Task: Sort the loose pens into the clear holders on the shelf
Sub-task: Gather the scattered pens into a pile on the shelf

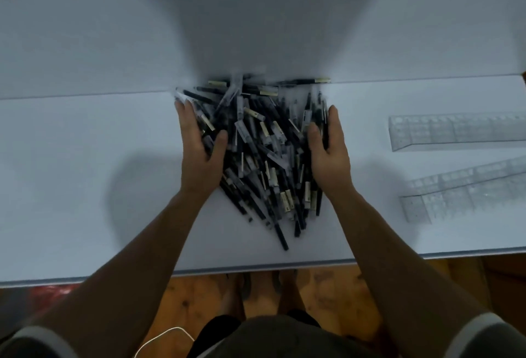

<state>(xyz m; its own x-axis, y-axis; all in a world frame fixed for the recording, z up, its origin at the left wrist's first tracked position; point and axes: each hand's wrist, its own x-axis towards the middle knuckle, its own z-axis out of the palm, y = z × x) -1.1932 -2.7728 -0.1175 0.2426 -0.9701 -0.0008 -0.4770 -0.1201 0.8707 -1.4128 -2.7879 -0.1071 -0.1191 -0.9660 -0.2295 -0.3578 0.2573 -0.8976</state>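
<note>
A heap of several dark pens (256,147) with clear caps and pale labels lies on the white shelf (85,187), reaching back to the wall. My left hand (199,147) presses against the heap's left side with straight fingers. On the opposite side my right hand (327,147) presses in the same way. Both thumbs lie on top of the pens. Two clear holders lie on their sides at the right: the far holder (455,130) and the near holder (461,189). Both holders have rows of small compartments and look empty.
The shelf's front edge (256,268) runs across below the heap. Beneath it I see a wooden floor (327,295) and my feet. A white wall (256,16) rises right behind the pens.
</note>
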